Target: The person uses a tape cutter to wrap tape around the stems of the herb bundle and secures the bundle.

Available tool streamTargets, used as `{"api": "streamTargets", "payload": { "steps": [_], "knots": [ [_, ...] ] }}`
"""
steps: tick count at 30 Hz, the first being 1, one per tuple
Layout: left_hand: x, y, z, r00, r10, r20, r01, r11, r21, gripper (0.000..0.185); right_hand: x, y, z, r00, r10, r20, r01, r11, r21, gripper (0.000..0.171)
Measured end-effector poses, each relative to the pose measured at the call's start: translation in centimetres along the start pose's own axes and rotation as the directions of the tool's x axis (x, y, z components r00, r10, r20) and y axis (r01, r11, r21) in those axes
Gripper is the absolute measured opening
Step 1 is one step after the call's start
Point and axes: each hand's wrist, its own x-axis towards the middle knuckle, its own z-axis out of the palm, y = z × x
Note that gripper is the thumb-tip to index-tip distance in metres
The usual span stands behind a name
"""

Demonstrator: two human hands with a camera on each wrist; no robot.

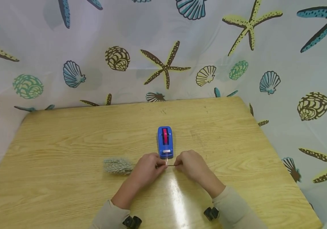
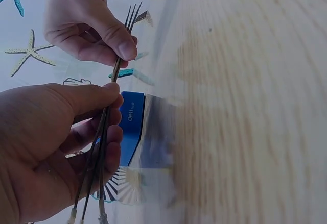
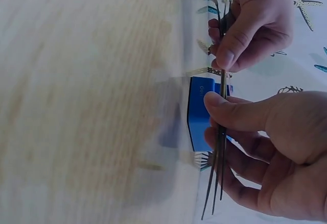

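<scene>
Pinching is done by both hands, left hand (image 1: 145, 168) and right hand (image 1: 190, 165), on the thin, light, brittle bundle of dried grass stems (image 2: 104, 132), best gripped mid-stem, beside the blue plastic tape dispenser (image 1: 165, 142).

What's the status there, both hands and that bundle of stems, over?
Left hand and right hand both pinch the stems. Fluffy heads lie left on the table. Blue tape dispenser sits just beyond the hands. Nothing in the way.

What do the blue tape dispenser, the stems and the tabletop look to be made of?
Blue tape dispenser: likely moulded plastic, smooth, uniformly coloured shell with a red roll core. Stems: thin, dark, stiff stalks with a grey-green fluffy head, apparently dried or artificial plant; which one is unclear. Both hands pinch them. Tabletop: light wood or wood-look laminate, grain lines, glossy glare.
</scene>
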Motion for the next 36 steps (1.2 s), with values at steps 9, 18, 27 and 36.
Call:
{"api": "streamTargets", "payload": {
  "steps": [9,18,27,36],
  "knots": [
    [0.03,0.27,-0.11,0.994,-0.086,0.061,0.091,0.993,-0.077,0.01,-0.23,-0.02,0.65,0.995,0.006,-0.101,-0.008,1.0,-0.019,0.004],
    [0.13,0.5,-0.29,0.987,-0.125,0.097,0.135,0.986,-0.101,0.012,-0.43,-0.05,0.93,0.988,0.016,-0.155,-0.019,1.0,-0.019,0.006],
    [0.16,0.2,-0.12,0.994,-0.101,0.03,0.103,0.992,-0.079,0.009,-0.25,0.08,0.93,0.997,-0.065,-0.049,0.061,0.995,-0.081,0.012],
    [0.13,0.3,-0.25,0.995,-0.096,0.014,0.097,0.993,-0.067,0.008,-0.04,0.04,1.05,0.994,-0.081,-0.075,0.067,0.984,-0.166,0.011]
  ]
}}
